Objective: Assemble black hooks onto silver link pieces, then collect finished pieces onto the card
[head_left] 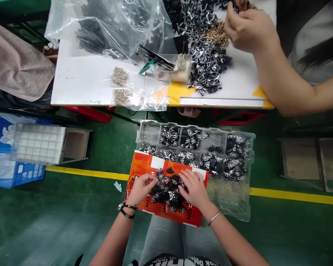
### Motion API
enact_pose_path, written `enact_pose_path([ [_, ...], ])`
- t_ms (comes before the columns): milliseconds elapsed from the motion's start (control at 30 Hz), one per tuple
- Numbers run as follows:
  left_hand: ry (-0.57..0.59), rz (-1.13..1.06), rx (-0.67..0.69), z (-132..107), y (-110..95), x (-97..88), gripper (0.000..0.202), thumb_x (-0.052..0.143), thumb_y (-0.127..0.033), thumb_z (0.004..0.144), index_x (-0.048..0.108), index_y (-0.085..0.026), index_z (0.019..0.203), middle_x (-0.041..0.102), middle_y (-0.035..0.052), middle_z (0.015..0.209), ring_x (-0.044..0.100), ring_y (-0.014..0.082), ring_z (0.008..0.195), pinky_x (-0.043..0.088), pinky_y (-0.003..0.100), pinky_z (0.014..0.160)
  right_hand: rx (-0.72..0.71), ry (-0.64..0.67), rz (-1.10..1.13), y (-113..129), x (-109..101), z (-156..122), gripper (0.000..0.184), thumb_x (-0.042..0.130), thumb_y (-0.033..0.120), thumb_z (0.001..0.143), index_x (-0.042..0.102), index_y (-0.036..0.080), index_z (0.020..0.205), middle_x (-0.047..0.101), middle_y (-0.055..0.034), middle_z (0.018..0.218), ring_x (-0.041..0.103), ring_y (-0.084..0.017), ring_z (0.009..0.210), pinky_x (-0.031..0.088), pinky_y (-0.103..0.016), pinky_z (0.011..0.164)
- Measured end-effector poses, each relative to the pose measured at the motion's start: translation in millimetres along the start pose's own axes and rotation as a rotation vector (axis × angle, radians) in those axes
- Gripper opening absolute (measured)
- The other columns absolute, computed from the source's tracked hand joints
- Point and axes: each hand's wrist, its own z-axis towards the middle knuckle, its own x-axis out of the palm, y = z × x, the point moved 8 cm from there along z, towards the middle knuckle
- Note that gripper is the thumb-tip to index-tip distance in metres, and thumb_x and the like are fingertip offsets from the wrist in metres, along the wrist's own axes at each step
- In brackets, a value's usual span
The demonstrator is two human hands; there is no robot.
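Observation:
A pile of small shiny black pieces (170, 192) lies on an orange printed sheet (140, 162) in front of me; their exact kind is too small to tell. At the pile's left edge, my left hand (142, 187) is closed, thumb and fingertips together. Whatever it may pinch is hidden. My right hand (193, 187) rests open at the pile's right side, fingers stretched over the pieces. Under the sheet is a clear plastic compartment tray (211, 140). Several of its compartments hold heaps of similar black pieces (236, 170).
Across from me stands a white table (80, 81) bearing a plastic bag (113, 29), a clear tool box (166, 75), small gold pieces (120, 76) and a silver-black heap (207, 66). Another person's hand (252, 29) works there. Blue crates (27, 175) stand left.

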Motion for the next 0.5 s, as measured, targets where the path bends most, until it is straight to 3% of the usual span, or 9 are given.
enact_pose_path([
  [100,-0.083,-0.004,-0.003,14,-11,-7.0,0.021,0.058,-0.033,0.085,0.061,-0.013,0.08,0.061,0.001,0.079,0.058,0.0152,0.076,0.049,0.034,0.073,0.147,-0.119,-0.073,-41,-32,9,0.035,0.047,0.031,0.087,0.052,0.018,0.119,0.057,-0.0082,0.123,0.043,-0.024,0.12,0.025,-0.045,0.103],
  [167,-0.099,-0.054,0.009,24,-25,-2.0,0.02,0.058,-0.032,0.085,0.06,-0.013,0.082,0.06,0.0014,0.082,0.058,0.0159,0.078,0.048,0.035,0.075,0.25,-0.199,-0.131,-75,-59,17,0.034,0.045,0.031,0.088,0.052,0.016,0.118,0.056,-0.011,0.123,0.042,-0.026,0.12,0.027,-0.046,0.101],
  [300,0.014,-0.261,0.031,38,-61,38.3,0.016,0.06,-0.029,0.083,0.061,-0.014,0.084,0.062,0.0028,0.087,0.058,0.0159,0.082,0.048,0.036,0.078,0.388,-0.237,-0.216,-137,-102,39,0.03,0.039,0.029,0.092,0.052,0.011,0.112,0.057,-0.0139,0.113,0.05,-0.024,0.109,0.038,-0.043,0.094],
  [367,0.1,-0.414,0.014,41,-77,65.2,0.021,0.056,-0.033,0.086,0.061,-0.013,0.085,0.062,0.0033,0.086,0.059,0.0159,0.081,0.048,0.036,0.077,0.375,-0.148,-0.233,-152,-103,57,0.027,0.043,0.029,0.091,0.053,0.013,0.11,0.059,-0.0096,0.108,0.053,-0.021,0.104,0.041,-0.041,0.092],
  [500,0.216,-0.683,-0.078,43,-96,109.4,0.035,0.044,-0.044,0.09,0.059,-0.013,0.089,0.062,0.0036,0.082,0.06,0.0143,0.073,0.05,0.034,0.071,0.336,0.054,-0.286,-158,-75,93,0.034,0.05,0.034,0.089,0.05,0.015,0.117,0.055,-0.0092,0.116,0.053,-0.021,0.106,0.043,-0.042,0.092],
])
